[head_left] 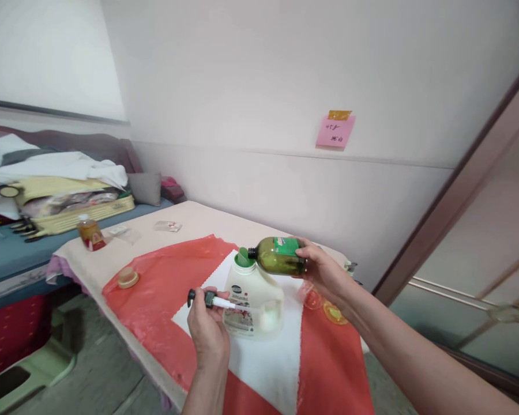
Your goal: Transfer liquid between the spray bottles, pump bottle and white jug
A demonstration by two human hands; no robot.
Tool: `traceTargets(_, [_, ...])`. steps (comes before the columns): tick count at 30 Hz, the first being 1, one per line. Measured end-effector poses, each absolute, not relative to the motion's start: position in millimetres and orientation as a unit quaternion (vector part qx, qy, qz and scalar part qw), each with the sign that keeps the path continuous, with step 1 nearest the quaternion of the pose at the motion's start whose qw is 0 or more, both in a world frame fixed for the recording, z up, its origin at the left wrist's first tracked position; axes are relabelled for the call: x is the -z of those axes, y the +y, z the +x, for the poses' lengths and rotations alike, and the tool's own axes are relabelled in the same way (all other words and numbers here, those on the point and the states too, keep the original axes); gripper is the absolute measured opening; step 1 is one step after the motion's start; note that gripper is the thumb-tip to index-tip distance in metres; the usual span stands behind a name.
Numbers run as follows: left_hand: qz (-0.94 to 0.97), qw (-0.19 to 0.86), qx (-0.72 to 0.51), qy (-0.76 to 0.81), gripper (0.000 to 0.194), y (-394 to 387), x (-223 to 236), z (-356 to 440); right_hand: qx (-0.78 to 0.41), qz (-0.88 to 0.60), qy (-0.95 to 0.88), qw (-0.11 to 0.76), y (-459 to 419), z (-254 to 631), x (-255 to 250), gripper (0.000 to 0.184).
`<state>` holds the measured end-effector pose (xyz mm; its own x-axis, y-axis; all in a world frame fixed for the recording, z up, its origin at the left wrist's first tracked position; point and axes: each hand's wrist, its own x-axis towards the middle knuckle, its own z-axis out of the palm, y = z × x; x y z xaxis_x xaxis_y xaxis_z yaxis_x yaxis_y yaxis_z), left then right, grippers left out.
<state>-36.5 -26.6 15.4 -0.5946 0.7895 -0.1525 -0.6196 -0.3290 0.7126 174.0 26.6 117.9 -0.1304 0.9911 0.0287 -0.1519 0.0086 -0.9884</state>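
My right hand (318, 262) is wrapped round the base of a green bottle (268, 259) with a green label, tipped on its side. Its black neck points left, at the green spout in the mouth of a large cream detergent jug (255, 305). Whether liquid is flowing I cannot tell. A black pump head (210, 298) with a white stem and clear tube is held in my left hand (207, 328), in front of the jug. The jug stands upright on a white cloth (263, 366).
Red plastic sheeting (164, 294) lies under the cloth. A tan cap (128, 278) is on its left; a pink ring (312, 297) and a yellow ring (335, 313) are at right. An amber bottle (90, 233) stands at the table's far left. A pink note (335, 132) hangs on the wall.
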Motion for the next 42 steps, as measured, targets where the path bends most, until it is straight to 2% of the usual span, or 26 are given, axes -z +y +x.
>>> traceTargets(7, [0.092, 0.474, -0.801, 0.353, 0.031, -28, -21, -34, -0.434, -0.488, -0.624, 0.429, 33, 163, -157, 0.042])
traceTargets(13, [0.089, 0.489, -0.797, 0.342, 0.033, -29, -22, -35, -0.323, -0.535, -0.682, 0.381, 39, 146, -189, 0.056])
traceTargets(24, [0.075, 0.498, -0.794, 0.34, 0.036, -28, -22, -41, -0.204, -0.545, -0.764, 0.279, 38, 112, -225, 0.046])
traceTargets(31, [0.069, 0.508, -0.795, 0.325, 0.035, -30, -25, -43, -0.151, -0.531, -0.784, 0.284, 32, 101, -222, 0.05])
traceTargets(38, [0.075, 0.511, -0.79, 0.33, 0.038, -30, -22, -44, -0.156, -0.527, -0.766, 0.335, 30, 100, -210, 0.054])
traceTargets(42, [0.073, 0.507, -0.793, 0.329, 0.037, -30, -23, -42, -0.161, -0.522, -0.761, 0.35, 30, 103, -207, 0.049])
